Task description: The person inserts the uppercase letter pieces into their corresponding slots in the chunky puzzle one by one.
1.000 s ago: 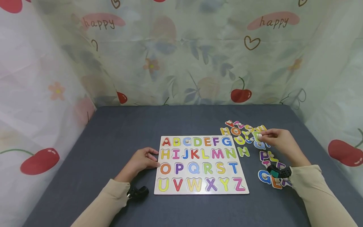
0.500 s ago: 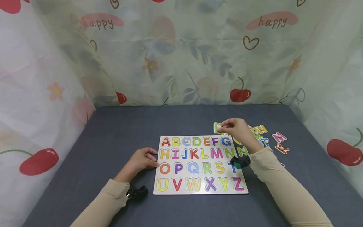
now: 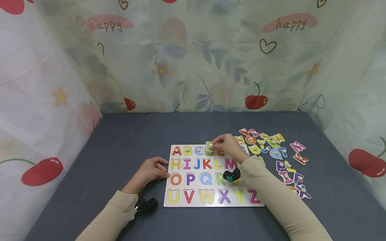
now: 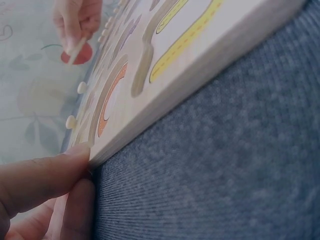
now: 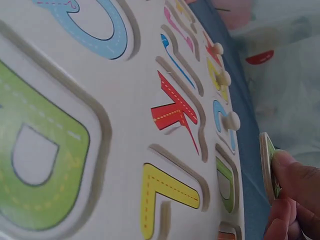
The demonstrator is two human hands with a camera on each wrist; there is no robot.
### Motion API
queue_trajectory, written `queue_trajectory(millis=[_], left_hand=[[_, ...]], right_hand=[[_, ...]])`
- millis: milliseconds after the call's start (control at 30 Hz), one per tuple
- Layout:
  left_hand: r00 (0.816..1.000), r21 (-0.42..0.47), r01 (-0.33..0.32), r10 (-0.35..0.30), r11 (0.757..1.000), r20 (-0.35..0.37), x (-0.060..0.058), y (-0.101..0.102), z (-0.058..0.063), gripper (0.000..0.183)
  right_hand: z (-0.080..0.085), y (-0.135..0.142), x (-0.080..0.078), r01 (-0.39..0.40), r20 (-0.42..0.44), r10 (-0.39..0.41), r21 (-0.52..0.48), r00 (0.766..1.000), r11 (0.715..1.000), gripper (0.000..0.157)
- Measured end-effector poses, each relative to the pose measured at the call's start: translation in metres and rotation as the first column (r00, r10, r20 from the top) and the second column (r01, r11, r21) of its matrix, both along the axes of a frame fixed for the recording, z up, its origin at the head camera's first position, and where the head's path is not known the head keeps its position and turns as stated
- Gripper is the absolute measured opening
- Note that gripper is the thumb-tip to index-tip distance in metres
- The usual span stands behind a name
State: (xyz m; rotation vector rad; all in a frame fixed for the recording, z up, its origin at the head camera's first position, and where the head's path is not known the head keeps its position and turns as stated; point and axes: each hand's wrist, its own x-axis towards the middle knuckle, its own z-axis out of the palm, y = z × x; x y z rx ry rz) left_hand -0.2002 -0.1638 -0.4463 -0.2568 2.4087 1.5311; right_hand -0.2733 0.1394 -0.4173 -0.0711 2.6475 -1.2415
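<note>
Head view: The letter board (image 3: 214, 205) lies flat on the dark surface (image 3: 138, 134). The right hand (image 3: 228, 146) pinches the green D piece (image 3: 208, 145), fingers closed together on it, at the board's far edge, overlapping the D recess (image 3: 209, 154). Knobbed A (image 3: 176, 151), B (image 3: 187, 151) and C (image 3: 198, 150) pieces sit in their recesses. The left hand (image 3: 151, 168) rests at the board's left edge, fingers relaxed and slightly bent. Loose letter pieces (image 3: 275, 154) lie right of the board, some touching. A printed curtain (image 3: 193, 63) stands behind.

Left wrist view: The left thumb touches the board edge near the orange O recess (image 4: 112, 100); a firm grip cannot be confirmed. Beyond, the right hand holds the green D piece above the board, seen edge-on.

Right wrist view: Thumb and fingers clamp the green D piece, tilted near-upright and apart from the board. The D recess is unfilled; the K recess (image 5: 175, 112) and L recess (image 5: 165, 192) are likewise unfilled.
</note>
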Motion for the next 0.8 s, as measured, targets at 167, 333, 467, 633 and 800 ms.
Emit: queue_trajectory(millis=[167, 333, 467, 633, 800], left_hand=[[1.000, 0.002, 0.007, -0.007, 1.000, 0.004, 0.001, 0.000, 0.002, 0.050], [1.000, 0.008, 0.014, -0.014, 1.000, 0.004, 0.002, 0.000, 0.002, 0.050], [1.000, 0.011, 0.016, -0.016, 1.000, 0.004, 0.002, 0.000, 0.002, 0.049], [1.000, 0.008, 0.013, -0.013, 1.000, 0.002, 0.002, 0.000, 0.002, 0.049], [1.000, 0.014, 0.014, -0.014, 1.000, 0.003, 0.002, 0.000, 0.001, 0.049]], right_hand=[[-0.010, -0.007, -0.002, 0.016, 0.044, -0.014, -0.037, 0.999, 0.999, 0.017], [-0.015, -0.008, -0.002, 0.014, 0.050, -0.012, -0.038, 0.999, 0.999, 0.017], [-0.015, -0.008, -0.002, 0.013, 0.059, -0.013, -0.012, 0.998, 1.000, 0.018], [-0.014, -0.010, -0.001, 0.013, 0.070, -0.013, 0.007, 0.997, 1.000, 0.017], [-0.012, -0.010, -0.001, 0.008, 0.089, -0.009, 0.015, 0.996, 1.000, 0.017]])
